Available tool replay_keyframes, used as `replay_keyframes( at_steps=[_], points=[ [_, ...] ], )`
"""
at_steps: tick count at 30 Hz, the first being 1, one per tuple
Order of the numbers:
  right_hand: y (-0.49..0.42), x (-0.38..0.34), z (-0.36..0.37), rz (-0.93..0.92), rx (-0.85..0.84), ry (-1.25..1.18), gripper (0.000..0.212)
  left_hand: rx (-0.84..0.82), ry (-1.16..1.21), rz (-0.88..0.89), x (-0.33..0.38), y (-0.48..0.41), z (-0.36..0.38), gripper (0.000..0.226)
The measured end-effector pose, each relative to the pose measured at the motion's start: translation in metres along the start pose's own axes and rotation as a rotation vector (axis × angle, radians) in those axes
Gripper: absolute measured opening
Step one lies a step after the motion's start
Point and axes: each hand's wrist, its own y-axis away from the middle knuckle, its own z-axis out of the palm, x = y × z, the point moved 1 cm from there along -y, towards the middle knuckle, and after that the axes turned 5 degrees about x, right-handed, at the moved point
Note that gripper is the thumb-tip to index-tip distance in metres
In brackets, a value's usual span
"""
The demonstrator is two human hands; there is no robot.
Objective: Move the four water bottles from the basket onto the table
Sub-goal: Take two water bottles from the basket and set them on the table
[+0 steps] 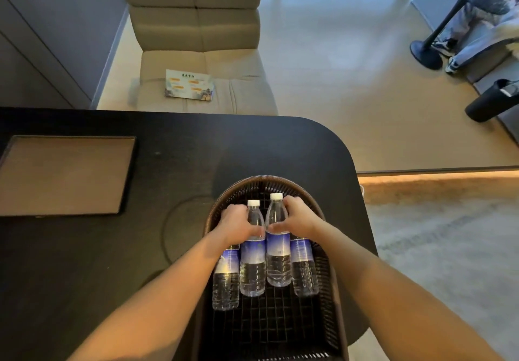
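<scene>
A dark woven basket sits on the black counter, by the counter's rounded right corner and reaching to its near edge. Four water bottles lie side by side in the basket, all with blue labels and clear water inside. Their tops point to the far side of the counter.

The left hand is curled over the top parts of the two bottles on the left. It covers the top of the far-left bottle, and its thumb presses on the second bottle, whose white cap sticks out past the fingers. The right hand is curled over the two bottles on the right. Its thumb lies on the third bottle, which also shows a white cap, and its fingers hide the top of the far-right bottle. The two thumbs nearly meet in the middle. Both hands are closed around bottles, and I cannot tell if any bottle is lifted off the basket floor.

A flat brown tray lies near the left edge of the counter, well apart from the basket. Past the far edge stands a pale chair with a card on its seat
</scene>
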Motion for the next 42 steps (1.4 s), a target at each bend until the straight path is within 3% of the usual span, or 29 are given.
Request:
replay_keyframes(
  at_steps=[6,11,16,22,31,42],
  points=[
    [0.063,0.012,0.003,-0.146,0.072,-0.188,0.057,0.052,0.167,0.173,-0.013,0.048,0.000,0.067],
    [0.121,0.014,0.027,-0.219,0.248,-0.253,0.058,0.132,0.321,0.252,-0.021,0.097,0.002,0.065],
    [0.170,-0.006,0.043,-0.339,0.478,-0.251,0.044,0.266,0.273,0.392,-0.019,0.145,0.001,0.067],
    [0.213,-0.046,0.040,-0.353,0.612,-0.217,0.065,0.431,0.305,0.599,-0.019,0.196,-0.040,0.067],
    [0.226,-0.142,0.055,-0.489,0.582,-0.177,0.066,0.580,0.359,0.531,-0.064,0.229,-0.120,0.070],
    [0.145,-0.278,0.141,-0.475,0.435,-0.203,0.066,0.688,0.391,0.342,-0.194,0.199,-0.225,0.068]
  ],
)
